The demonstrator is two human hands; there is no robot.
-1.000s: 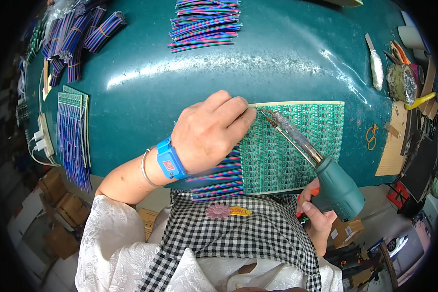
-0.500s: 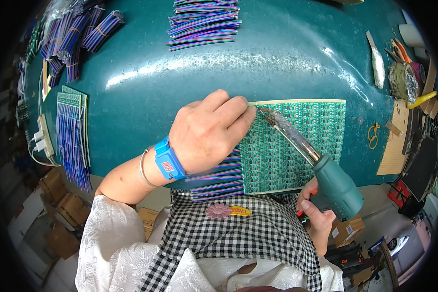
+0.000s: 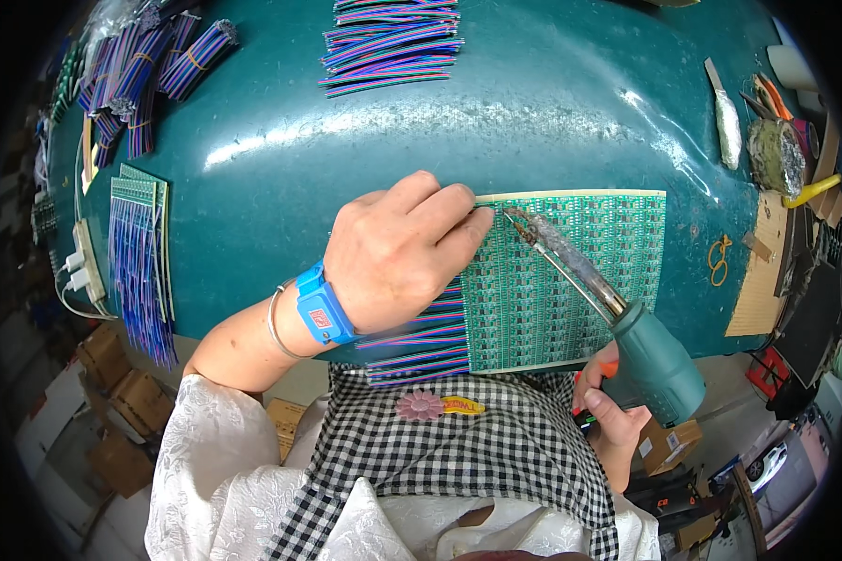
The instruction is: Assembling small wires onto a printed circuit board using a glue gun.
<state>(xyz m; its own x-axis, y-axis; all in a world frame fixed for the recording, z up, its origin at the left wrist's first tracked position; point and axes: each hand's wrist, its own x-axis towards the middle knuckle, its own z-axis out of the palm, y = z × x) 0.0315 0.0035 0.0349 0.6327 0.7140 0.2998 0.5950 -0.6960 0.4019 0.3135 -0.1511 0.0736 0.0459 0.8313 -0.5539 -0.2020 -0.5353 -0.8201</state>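
Observation:
A green circuit board panel [image 3: 561,280] lies at the table's near side. Several multicoloured ribbon wires [image 3: 416,351] run left from its left edge. Over the panel's upper left corner, my left hand [image 3: 402,243] is closed with thumb and forefinger pinched; whatever lies between the fingertips is hidden. At the lower right, my right hand [image 3: 613,402] grips a green soldering gun [image 3: 660,365] with an orange trigger, its fingers partly behind the body. The gun's dark, sooty tip points up-left over the panel, slightly right of my left fingertips.
Loose ribbon wires [image 3: 393,47] are piled at the far middle, bundled wires [image 3: 140,70] at far left. Wired boards [image 3: 140,262] lie left, near a power strip [image 3: 86,262]. A foil-wrapped blade [image 3: 726,126], rubber bands [image 3: 718,260] and cardboard [image 3: 756,280] are at right.
The soldering gun has shifted slightly right and down, so its tip sits a little farther from my left fingertips. My left hand and the panel stay almost still.

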